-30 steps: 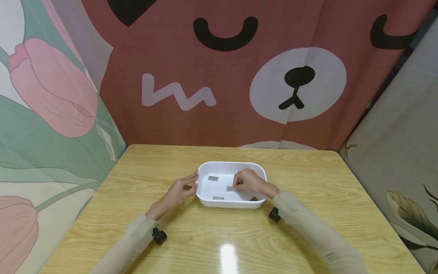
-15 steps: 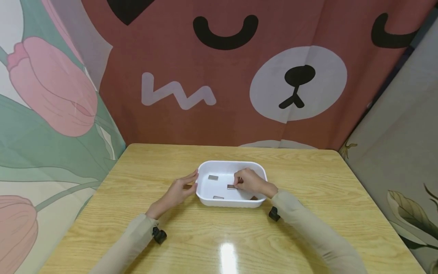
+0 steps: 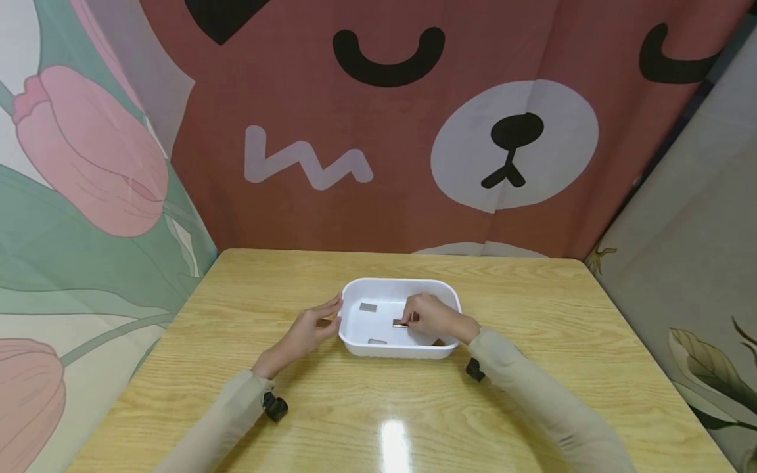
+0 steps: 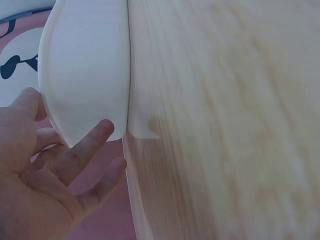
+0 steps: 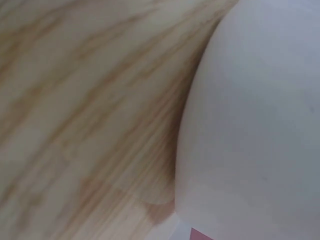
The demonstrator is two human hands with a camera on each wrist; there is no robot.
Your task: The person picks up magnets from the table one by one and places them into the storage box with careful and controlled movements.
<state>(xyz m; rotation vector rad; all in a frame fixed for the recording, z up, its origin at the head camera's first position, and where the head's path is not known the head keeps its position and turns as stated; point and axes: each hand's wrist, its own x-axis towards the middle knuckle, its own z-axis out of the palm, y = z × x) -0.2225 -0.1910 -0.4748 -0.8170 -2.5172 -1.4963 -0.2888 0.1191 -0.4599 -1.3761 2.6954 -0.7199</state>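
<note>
A white plastic basin (image 3: 402, 351) stands on the wooden table. Inside it, my right hand (image 3: 434, 314) reaches over the right wall, and its thumb and fingers pinch the right end of a small flat rectangular piece (image 3: 399, 323), dark-faced with a bright edge. Two similar grey pieces lie on the basin floor: one (image 3: 368, 307) at the back left, another (image 3: 377, 341) near the front wall. My left hand (image 3: 310, 327) touches the basin's left end with extended fingers; the left wrist view shows those fingers (image 4: 82, 152) against the outer wall. The right wrist view shows only the basin's outside (image 5: 250, 130) and tabletop, not the hand.
The wood-grain table (image 3: 331, 407) extends around the basin. A curtain with a bear print (image 3: 402, 217) hangs behind its far edge, and patterned cloths flank both sides. Small black devices (image 3: 275, 406) sit at the sleeve cuffs. A brownish patch by the basin's front right is unclear.
The piece under my right hand went from grey and flat-looking to dark-faced with a bright edge. My right fingers have curled lower over it. My left hand stays put.
</note>
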